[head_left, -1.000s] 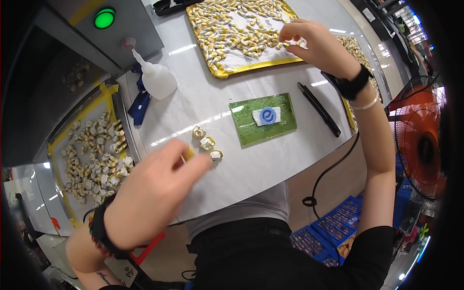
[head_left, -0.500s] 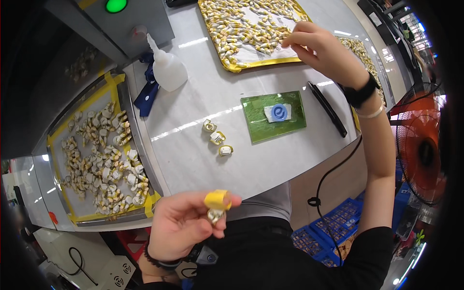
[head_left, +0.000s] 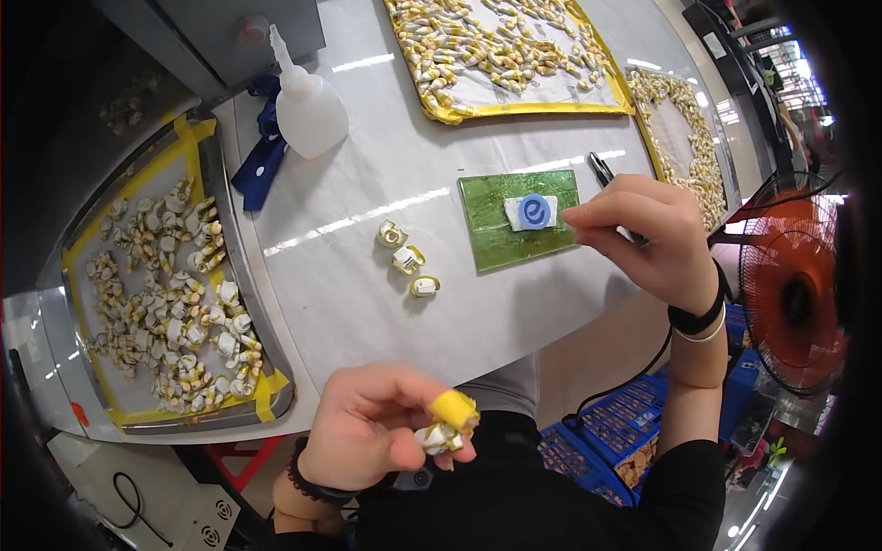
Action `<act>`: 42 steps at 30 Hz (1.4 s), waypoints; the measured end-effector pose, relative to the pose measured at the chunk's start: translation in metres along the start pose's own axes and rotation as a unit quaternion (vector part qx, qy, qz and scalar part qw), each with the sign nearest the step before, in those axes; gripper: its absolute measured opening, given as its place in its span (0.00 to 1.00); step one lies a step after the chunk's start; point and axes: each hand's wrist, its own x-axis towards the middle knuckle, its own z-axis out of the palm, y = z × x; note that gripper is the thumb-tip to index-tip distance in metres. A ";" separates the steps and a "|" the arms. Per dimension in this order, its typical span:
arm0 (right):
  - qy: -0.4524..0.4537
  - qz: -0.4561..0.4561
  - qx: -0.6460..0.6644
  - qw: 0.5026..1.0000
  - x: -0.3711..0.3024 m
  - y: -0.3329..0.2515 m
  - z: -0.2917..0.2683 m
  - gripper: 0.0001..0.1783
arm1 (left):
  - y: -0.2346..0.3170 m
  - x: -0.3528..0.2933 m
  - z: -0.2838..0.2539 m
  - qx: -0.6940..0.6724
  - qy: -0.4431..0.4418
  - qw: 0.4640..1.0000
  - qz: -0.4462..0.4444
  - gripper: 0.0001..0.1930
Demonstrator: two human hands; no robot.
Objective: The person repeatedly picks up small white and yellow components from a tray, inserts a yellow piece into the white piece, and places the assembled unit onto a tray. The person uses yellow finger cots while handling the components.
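Observation:
Above the table's near edge, my left hand (head_left: 367, 432) pinches a small white-and-gold piece (head_left: 439, 439) between thumb and fingers. A yellow wrap (head_left: 452, 410) sits at the index fingertip, just over that piece. My right hand (head_left: 652, 241) hovers beside the green square plate (head_left: 487, 248), thumb and index finger pressed together; anything between them is too small to make out. On the plate lies a white pad with a round blue piece (head_left: 535, 212) on it. Three white-and-gold pieces (head_left: 407, 260) stand in a row to the plate's left.
At the back lies a yellow-edged tray (head_left: 551, 112) of small yellow-and-white parts, with another tray (head_left: 675, 151) on its right. A taped tray of pieces (head_left: 280, 395) lies left. There are also a white squeeze bottle (head_left: 312, 115), a black pen-like tool (head_left: 600, 168) and an orange fan (head_left: 792, 285).
My right hand has come back from the far tray toward me, to the green plate's right side. The left hand has shifted slightly right and nearer, still holding its piece.

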 end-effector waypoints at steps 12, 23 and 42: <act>-0.028 -0.009 -0.062 0.998 0.002 0.002 0.007 0.08 | 0.002 0.010 0.014 0.007 0.122 0.992 -0.008 0.23; -0.029 -0.066 -0.141 0.987 0.008 0.002 0.019 0.09 | 0.004 0.015 0.012 -0.029 0.133 0.990 -0.029 0.24; 0.125 -0.189 0.148 0.963 0.028 -0.054 0.036 0.02 | -0.001 0.020 0.001 -0.094 0.019 0.993 -0.074 0.15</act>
